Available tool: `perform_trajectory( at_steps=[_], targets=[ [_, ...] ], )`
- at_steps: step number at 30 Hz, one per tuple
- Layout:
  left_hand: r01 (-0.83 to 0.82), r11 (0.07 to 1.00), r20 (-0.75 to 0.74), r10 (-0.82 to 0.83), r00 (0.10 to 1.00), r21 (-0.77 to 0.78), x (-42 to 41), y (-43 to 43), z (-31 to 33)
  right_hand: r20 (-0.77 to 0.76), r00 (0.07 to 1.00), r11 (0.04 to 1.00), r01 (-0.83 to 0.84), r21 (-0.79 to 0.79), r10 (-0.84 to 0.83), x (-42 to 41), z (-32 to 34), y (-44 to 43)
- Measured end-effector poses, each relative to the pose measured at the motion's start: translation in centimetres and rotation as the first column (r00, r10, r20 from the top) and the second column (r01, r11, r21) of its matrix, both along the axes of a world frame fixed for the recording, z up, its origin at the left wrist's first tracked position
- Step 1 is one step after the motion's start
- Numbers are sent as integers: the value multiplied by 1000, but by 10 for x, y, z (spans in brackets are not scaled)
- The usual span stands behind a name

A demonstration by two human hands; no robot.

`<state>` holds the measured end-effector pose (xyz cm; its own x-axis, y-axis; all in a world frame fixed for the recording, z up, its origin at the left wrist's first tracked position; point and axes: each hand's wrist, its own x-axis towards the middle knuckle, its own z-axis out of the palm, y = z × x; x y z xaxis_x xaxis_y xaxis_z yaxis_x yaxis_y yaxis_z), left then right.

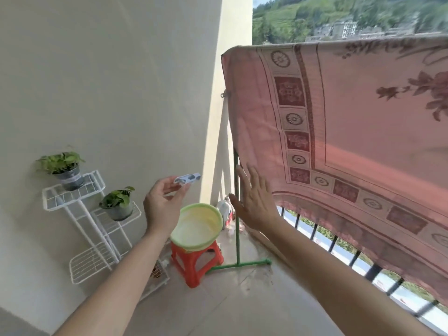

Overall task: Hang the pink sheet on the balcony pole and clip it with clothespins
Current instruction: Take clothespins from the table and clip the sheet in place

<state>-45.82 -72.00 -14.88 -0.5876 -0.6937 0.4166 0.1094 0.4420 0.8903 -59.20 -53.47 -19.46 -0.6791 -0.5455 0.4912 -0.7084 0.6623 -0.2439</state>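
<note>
Our left hand (162,207) pinches a pale clothespin (188,178) between thumb and fingertips, and to its right our right hand (257,202) holds its fingers straight and slightly spread, just beside the lower left edge of the hanging pink sheet (351,112).

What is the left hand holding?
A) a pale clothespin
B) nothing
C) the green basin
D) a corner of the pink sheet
A: the left hand pinches a pale clothespin at its fingertips, apart from the pink sheet.
</note>
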Motion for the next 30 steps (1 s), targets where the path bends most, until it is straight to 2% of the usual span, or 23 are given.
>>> perform_trajectory(
  at_steps=[5,12,21,26,30],
  targets=[
    [102,995,10,-102,995,-23,-90,-52,-2,-35,993,993,113,-25,-114,-77,5,-42],
    [150,988,52,-148,988,-26,-226,-115,-27,2,985,983,171,-71,-171,-205,-18,-111],
    [176,984,122,-172,978,-22,-385,-195,-20,194,952,954,264,-141,-235,-356,-32,-197],
    [237,971,152,-237,960,18,-456,-226,-39,85,949,896,314,-314,-303,-401,-42,-211],
    [341,940,148,-341,928,28,-507,-240,-50,50,925,881,374,-291,-376,-418,-50,-217]
  ],
)
